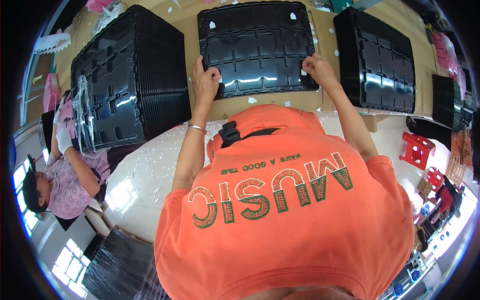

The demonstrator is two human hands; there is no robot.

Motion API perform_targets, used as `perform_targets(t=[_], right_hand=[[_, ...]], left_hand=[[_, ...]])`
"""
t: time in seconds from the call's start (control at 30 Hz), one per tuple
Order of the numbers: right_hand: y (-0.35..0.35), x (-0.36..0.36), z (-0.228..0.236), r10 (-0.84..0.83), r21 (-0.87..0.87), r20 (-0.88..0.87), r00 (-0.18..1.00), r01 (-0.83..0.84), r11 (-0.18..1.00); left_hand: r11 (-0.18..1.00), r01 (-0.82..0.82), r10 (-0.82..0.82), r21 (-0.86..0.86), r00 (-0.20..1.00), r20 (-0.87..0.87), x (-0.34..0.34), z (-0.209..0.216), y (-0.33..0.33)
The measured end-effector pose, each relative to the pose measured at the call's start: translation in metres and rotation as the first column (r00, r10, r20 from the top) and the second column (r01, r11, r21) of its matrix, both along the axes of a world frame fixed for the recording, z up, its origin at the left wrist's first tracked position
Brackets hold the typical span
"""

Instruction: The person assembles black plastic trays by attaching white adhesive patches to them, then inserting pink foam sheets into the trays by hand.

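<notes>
A black plastic tray (pixel 257 47) with moulded compartments lies on the cardboard-covered table in front of me. My left hand (pixel 205 82) is at its near left corner, with thumb and finger pinched at a small white piece (pixel 220 79). Over at the right edge, my right hand (pixel 320 70) pinches another white piece (pixel 303 73) against the tray. Two more white pieces, one far left (pixel 212 24) and one far right (pixel 293 16), sit on the tray's surface. A bracelet circles my left wrist.
Tall stacks of black trays stand on the left (pixel 107 85) and right (pixel 377 62). White scraps (pixel 252 100) dot the cardboard and floor. At left, a co-worker with white gloves (pixel 64 140) stands beside the stack. A red stool (pixel 416 151) is on the floor at right.
</notes>
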State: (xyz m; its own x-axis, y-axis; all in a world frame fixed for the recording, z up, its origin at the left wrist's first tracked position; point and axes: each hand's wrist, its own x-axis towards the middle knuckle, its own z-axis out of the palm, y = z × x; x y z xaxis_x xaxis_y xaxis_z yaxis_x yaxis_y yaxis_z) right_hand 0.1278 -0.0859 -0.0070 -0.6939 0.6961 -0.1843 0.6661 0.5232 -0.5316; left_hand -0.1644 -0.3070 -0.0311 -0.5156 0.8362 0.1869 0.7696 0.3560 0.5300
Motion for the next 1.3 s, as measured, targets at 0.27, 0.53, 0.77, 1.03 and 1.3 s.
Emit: perform_targets(t=[0.27,0.53,0.77,1.03,1.3], right_hand=[[-0.060,0.041,0.022,0.106,0.196,-0.201,0.974,-0.066,0.978],[-0.117,0.118,0.036,0.237,-0.267,0.399,0.886,-0.135,0.954],[-0.037,0.046,0.072,0.021,0.121,0.293,0.956,-0.059,0.991],[0.101,-0.066,0.008,-0.038,0.376,-0.258,0.965,0.137,0.917],[0.126,-0.105,-0.009,0.069,0.321,0.033,0.997,-0.076,0.944]], left_hand=[[0.998,0.027,-0.024,0.052,0.999,-0.047,0.004,-0.001,-0.004],[0.983,0.162,-0.139,0.089,0.965,-0.220,0.025,0.041,-0.032],[0.953,0.030,-0.070,-0.301,0.990,-0.123,0.062,0.047,-0.114],[0.985,-0.142,0.149,0.095,0.987,-0.065,-0.030,0.047,0.062],[0.997,-0.079,0.081,0.015,0.972,-0.220,-0.086,-0.009,0.118]])
